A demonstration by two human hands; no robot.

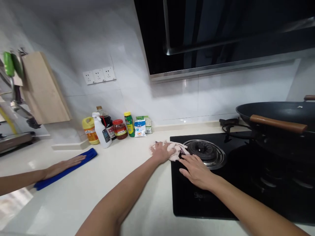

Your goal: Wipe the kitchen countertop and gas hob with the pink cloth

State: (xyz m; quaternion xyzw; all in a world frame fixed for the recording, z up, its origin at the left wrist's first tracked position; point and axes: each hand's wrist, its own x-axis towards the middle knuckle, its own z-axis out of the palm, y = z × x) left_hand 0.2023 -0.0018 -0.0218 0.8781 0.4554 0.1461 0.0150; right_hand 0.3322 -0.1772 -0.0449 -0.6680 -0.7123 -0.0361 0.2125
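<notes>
My left hand [160, 153] presses a crumpled pale pink cloth [175, 151] down where the countertop meets the left edge of the black gas stove [183, 205]. Its thumb and fingers lie over the cloth, part of which bunches up beside them. My right hand [197, 172] is on or just over the stove's glass, fingers stretched out and holding nothing. Those fingertips come close to the cloth and to the round burner [201, 150]; whether they touch the cloth I cannot tell.
Another person's hand [66, 165] lies flat on a blue cloth [85, 159] at left. A spray bottle [102, 132], red-lidded jar [119, 129] and several other containers line the wall. A large wok [278, 113] sits at right under the range hood [221, 36].
</notes>
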